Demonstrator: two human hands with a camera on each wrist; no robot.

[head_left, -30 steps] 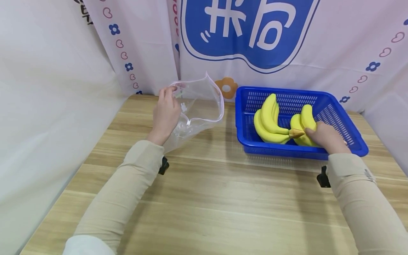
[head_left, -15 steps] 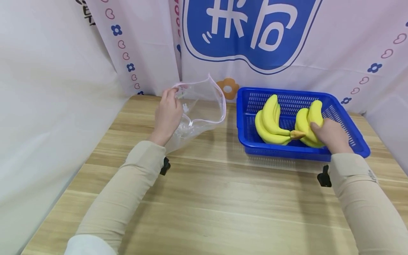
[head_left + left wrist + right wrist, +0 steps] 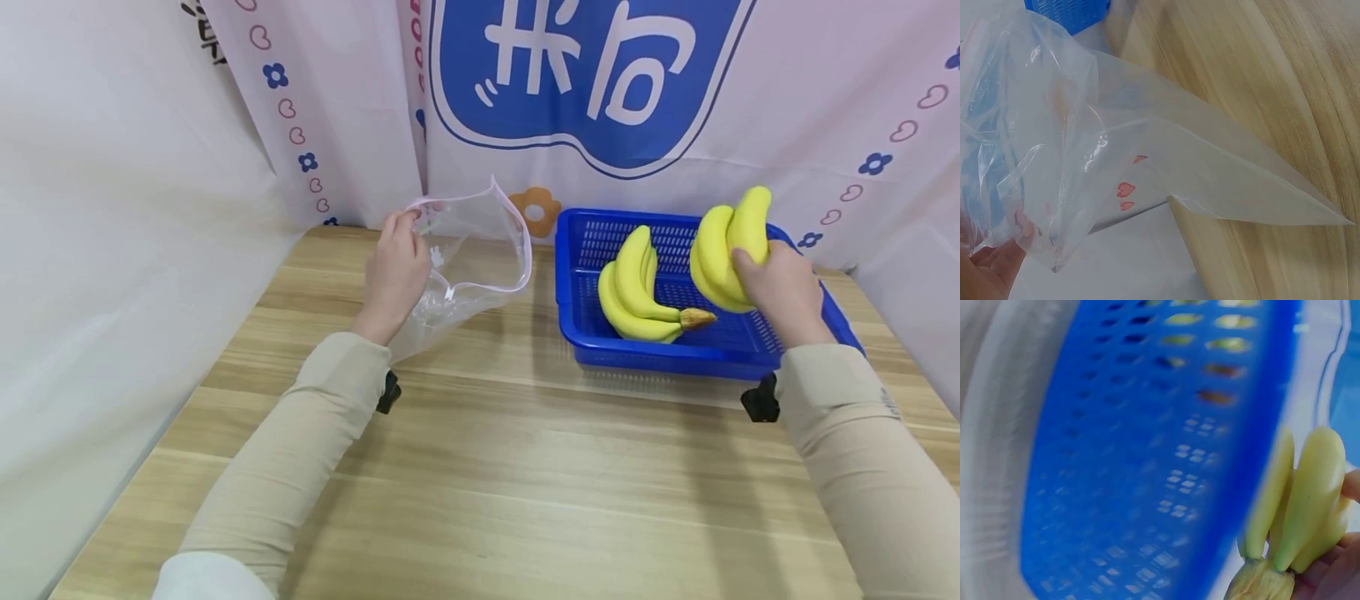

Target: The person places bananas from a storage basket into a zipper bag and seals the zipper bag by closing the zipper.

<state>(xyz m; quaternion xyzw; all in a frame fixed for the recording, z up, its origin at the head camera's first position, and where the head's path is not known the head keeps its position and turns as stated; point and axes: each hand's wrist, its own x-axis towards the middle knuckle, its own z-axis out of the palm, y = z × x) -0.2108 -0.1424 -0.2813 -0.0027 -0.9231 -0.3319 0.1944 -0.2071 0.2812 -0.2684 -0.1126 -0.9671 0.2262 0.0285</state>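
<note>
My left hand pinches the pink-edged rim of a clear zip bag, whose mouth gapes toward the right. In the left wrist view the bag spreads over the wood, with small red hearts showing through it and fingertips at its rim. My right hand grips a bunch of yellow bananas, raised over the right part of the blue basket. The right wrist view has this bunch above the basket's rim, its brown stem end pointing down. A second banana bunch lies inside the basket at the left.
The wooden table runs beneath both forearms. Behind it hangs a printed cloth with a blue sign and flowers. White cloth closes off the left side, and more stands at the right.
My right hand has lifted its banana bunch from the basket floor to above the rim. The left hand and the bag have stayed nearly still.
</note>
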